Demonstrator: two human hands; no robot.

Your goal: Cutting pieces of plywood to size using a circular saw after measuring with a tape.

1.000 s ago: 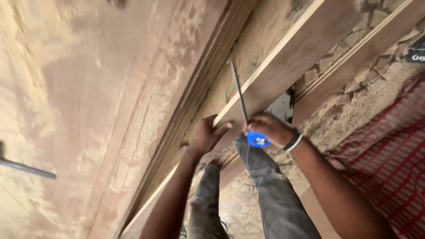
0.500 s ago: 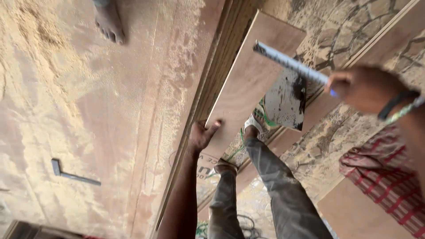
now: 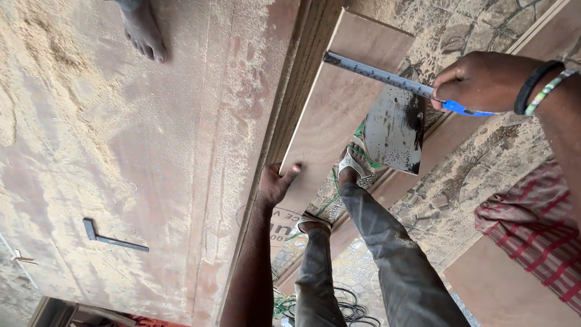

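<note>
Right hand (image 3: pixel 484 82) grips a tape measure (image 3: pixel 387 77) (blade extended); left hand (image 3: pixel 277 183) presses open-fingered on the board (image 3: pixel 339 115).

Single head cam, no second view to overlap. It looks steeply down from above the plywood sheet (image 3: pixel 151 169), close in. The sheet fills the frame's left half; the wearer's legs (image 3: pixel 375 242) and stone floor (image 3: pixel 478 175) sit right of its edge, and both forearms enter from the lower and right frame borders.
</note>
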